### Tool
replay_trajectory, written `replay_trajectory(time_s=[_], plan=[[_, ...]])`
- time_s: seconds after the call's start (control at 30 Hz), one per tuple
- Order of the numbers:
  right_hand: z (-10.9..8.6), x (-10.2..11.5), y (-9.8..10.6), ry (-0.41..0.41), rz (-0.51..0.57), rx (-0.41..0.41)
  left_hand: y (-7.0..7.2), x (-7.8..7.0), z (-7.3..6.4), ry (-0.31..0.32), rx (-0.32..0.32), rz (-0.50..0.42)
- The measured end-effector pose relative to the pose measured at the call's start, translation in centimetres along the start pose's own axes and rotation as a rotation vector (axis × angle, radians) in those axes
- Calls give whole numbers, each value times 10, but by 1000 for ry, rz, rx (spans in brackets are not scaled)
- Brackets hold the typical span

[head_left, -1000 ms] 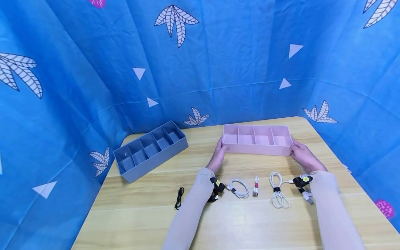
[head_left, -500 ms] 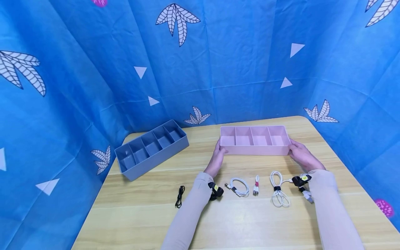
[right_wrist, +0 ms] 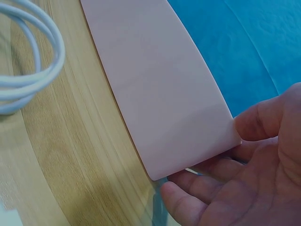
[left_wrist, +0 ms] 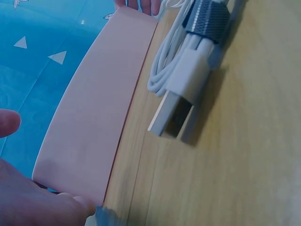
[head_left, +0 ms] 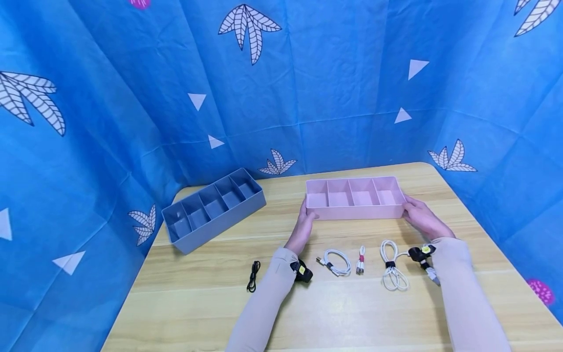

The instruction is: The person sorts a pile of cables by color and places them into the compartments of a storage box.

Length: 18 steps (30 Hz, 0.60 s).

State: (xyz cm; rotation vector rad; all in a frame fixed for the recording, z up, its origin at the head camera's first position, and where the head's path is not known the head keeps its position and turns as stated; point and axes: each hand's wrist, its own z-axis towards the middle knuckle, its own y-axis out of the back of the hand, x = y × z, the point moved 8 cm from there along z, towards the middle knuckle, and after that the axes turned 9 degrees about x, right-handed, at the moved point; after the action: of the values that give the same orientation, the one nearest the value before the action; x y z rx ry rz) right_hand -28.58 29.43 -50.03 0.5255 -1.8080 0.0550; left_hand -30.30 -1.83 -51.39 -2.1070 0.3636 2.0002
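A pink storage box (head_left: 358, 212) with a row of open compartments stands near the back edge of the table. My left hand (head_left: 301, 227) grips its left end, the thumb at the near corner. At the opposite end my right hand (head_left: 424, 217) holds the box, fingers against the end wall; the right wrist view shows the thumb (right_wrist: 258, 123) at the upper corner. The long front wall of the box (left_wrist: 94, 108) crosses the left wrist view. The compartments hold nothing.
A blue-grey divided box (head_left: 220, 219) sits at an angle back left. Before the pink box lie a coiled white cable (head_left: 329, 265), a short red-tied cable (head_left: 361, 258), a larger white cable (head_left: 389, 264) and a cable by the right wrist (head_left: 431, 274). A black cable (head_left: 252, 277) lies left.
Both hands have moved the pink box a little to the left along the table, and it has turned slightly. The blue-grey box and the cables have stayed in place.
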Motion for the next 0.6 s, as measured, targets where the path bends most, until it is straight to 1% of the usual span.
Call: replay_trajectory(time_s=[0.13,0.23,0.37,0.6], plan=[[1,2,-2,11,20,13,1,1,-2,6,-1,14],[0,2,-4,16,30,16,1,0,-4,-5,6,17],[-1,2,-5,16,22,16,1,-1,-6,-15,2,3],[-1,2,-4,10,1,14,3,-2,-7,3,-13,2]])
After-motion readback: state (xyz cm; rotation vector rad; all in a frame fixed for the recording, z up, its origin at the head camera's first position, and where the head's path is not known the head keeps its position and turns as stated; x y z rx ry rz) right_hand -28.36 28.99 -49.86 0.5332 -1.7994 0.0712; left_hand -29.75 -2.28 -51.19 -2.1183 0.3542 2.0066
